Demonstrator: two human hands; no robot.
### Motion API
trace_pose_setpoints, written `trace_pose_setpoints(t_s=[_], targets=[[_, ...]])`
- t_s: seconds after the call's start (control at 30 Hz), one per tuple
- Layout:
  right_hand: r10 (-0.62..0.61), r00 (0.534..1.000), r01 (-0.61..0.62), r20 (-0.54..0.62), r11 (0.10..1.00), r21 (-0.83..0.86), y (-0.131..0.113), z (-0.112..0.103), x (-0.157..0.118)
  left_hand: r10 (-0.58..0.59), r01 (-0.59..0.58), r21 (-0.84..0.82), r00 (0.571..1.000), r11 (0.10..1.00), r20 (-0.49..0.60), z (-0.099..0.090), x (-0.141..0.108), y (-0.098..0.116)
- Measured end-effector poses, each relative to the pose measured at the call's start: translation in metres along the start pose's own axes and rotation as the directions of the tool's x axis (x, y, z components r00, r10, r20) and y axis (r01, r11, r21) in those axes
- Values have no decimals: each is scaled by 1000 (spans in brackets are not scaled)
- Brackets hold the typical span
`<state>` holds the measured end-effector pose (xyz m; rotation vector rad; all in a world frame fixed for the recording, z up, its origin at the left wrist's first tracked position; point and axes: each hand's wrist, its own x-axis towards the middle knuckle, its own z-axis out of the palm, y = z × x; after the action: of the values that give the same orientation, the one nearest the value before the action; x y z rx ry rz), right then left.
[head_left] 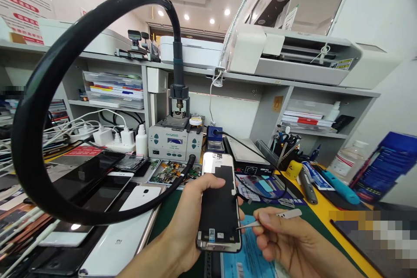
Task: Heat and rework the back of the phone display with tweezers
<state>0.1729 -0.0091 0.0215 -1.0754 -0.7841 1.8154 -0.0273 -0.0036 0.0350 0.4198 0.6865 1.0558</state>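
Upright in my left hand (192, 208) is a phone screen assembly (217, 204), its black back side facing me. The thumb lies across its upper part and fingertips show at its right edge. My right hand (283, 232) pinches metal tweezers (288, 213) between thumb and fingers. The tweezers' tip is at the lower right edge of the assembly. Below, a blue sheet (247, 265) lies on the green mat (166, 215).
A thick black hose (29, 117) arches at the left from the soldering station (174, 143). Several phones (122, 230) lie at the left. Behind is a tray of small parts (169, 173). At the right stand a tool holder (286, 150) and a clear bottle (347, 160).
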Motion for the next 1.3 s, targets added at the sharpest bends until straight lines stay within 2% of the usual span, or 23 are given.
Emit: trace_pose_setpoints(t_s=[0.47,1.0,1.2,1.3], targets=[[-16,1000,16,-4,1000,16,-1,-2,0,-50,64,125,993,990,-111,2,0,-3],[-2,999,4,-44,998,61,-5,-2,0,-47,57,126,996,990,-76,-1,2,-4],[15,999,-12,-44,998,69,-3,-6,4,-73,87,133,991,987,-114,2,0,-2],[15,999,-11,-48,996,84,-4,-8,6,-81,90,109,993,990,-86,2,1,-1]])
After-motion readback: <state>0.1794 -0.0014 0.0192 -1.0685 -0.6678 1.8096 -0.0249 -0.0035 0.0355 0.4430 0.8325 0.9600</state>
